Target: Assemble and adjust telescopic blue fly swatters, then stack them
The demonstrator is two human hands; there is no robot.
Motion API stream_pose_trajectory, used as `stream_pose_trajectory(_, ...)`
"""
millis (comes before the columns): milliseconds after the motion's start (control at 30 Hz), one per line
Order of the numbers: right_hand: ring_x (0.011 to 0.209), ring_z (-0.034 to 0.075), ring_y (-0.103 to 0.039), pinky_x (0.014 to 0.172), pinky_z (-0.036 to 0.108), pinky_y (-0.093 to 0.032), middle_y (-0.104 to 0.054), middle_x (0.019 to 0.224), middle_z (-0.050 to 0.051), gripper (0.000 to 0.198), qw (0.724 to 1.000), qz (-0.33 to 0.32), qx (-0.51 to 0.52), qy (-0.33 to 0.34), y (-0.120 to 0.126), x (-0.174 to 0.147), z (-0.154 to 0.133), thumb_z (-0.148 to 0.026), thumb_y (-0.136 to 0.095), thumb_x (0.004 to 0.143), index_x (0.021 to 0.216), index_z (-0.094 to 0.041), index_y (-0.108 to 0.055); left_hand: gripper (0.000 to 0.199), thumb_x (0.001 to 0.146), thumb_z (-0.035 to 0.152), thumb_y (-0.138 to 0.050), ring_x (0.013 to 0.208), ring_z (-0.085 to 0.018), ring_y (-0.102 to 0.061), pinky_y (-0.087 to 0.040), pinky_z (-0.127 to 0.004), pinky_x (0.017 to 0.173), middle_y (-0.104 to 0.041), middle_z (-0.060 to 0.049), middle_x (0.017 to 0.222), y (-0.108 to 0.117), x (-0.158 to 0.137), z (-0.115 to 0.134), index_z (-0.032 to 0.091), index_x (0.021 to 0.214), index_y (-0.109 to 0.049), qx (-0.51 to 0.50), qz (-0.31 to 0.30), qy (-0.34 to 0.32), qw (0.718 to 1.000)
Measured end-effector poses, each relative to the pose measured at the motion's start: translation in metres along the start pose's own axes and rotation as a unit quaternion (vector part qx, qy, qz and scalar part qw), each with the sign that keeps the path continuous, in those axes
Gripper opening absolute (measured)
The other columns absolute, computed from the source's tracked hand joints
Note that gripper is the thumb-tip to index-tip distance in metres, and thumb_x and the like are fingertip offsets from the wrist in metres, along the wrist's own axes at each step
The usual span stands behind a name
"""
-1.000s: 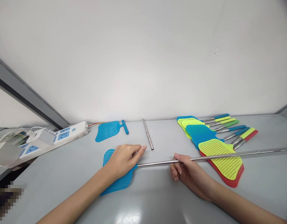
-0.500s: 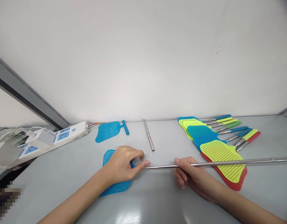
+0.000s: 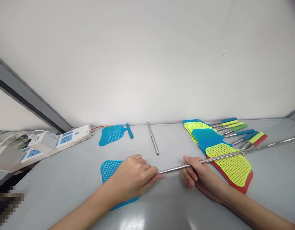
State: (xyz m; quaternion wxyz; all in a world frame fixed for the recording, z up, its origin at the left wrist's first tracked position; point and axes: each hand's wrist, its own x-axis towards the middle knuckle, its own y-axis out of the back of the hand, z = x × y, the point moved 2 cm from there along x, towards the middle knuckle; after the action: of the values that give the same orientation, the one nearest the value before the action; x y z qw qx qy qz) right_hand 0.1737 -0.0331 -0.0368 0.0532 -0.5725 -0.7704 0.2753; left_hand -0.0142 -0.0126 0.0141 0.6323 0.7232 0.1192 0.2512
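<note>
My left hand (image 3: 135,175) is closed at the left end of a long telescopic metal rod (image 3: 173,169), its thumb and forefinger pinching there. Beneath that hand lies a blue mesh fly swatter head (image 3: 111,169); my fingers hide its neck and the join with the rod. My right hand (image 3: 197,171) holds the rod farther along, between thumb and curled fingers. From there the rod slants up to the right, past the frame's edge, crossing in front of a yellow fly swatter (image 3: 230,169).
Several blue, yellow and red fly swatters with short handles overlap at the right, including a red one (image 3: 244,188). At the back lie a blue swatter head (image 3: 112,134), a blue handle (image 3: 129,131) and a short metal rod (image 3: 152,139). A power strip (image 3: 74,135) stands left.
My left hand has closed from a loose pinch to a firmer grip and shifted right. The rod's right end has swung upward. The swatter head under my left hand has shifted slightly.
</note>
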Motion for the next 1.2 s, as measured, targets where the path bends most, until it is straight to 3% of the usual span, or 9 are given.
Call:
stream_pose_trajectory(433,0.031,0.01,-0.037,0.041,0.025,-0.028,-0.039,0.028,-0.001,0.054,0.999,0.0,-0.018,0.033,-0.001,-0.001,0.006,-0.035,-0.035,0.082,0.03,-0.02,-0.032,0.033,0.086,0.028,-0.033,0.039,-0.008,-0.042,-0.028,-0.026,0.046,-0.047,0.004,0.042,0.001,0.002,0.015,0.017,0.056,-0.041,0.023,-0.004,-0.007,1.0)
stream_pose_trajectory(667,0.033,0.011,-0.04,0.045,0.027,-0.032,-0.043,0.029,0.001,0.06,0.994,-0.009,-0.101,0.036,-0.001,-0.002,0.007,-0.041,-0.03,0.083,0.027,-0.02,-0.038,0.034,0.087,0.026,-0.032,0.037,-0.008,-0.043,-0.027,-0.026,0.044,-0.047,0.004,0.041,0.002,0.003,0.021,0.017,0.054,-0.04,0.015,0.02,-0.006,1.0)
stream_pose_trajectory(1000,0.034,0.012,-0.043,0.045,0.026,-0.033,-0.045,0.031,0.003,0.067,0.986,-0.042,-0.156,0.039,-0.006,-0.005,0.003,-0.043,-0.018,0.085,0.028,-0.019,-0.044,0.033,0.087,0.028,-0.032,0.037,-0.008,-0.043,-0.026,-0.026,0.045,-0.048,0.004,0.042,0.0,0.003,0.02,0.017,0.057,-0.04,-0.007,-0.021,-0.007,1.0)
stream_pose_trajectory(1200,0.033,0.012,-0.039,0.044,0.027,-0.032,-0.036,0.028,0.001,0.063,0.987,-0.024,-0.152,0.038,-0.005,-0.005,0.003,-0.042,-0.022,0.085,0.028,-0.02,-0.037,0.034,0.087,0.031,-0.03,0.041,-0.009,-0.044,-0.029,-0.026,0.051,-0.048,0.004,0.045,-0.006,0.002,0.015,0.017,0.058,-0.04,-0.034,-0.034,0.004,0.999)
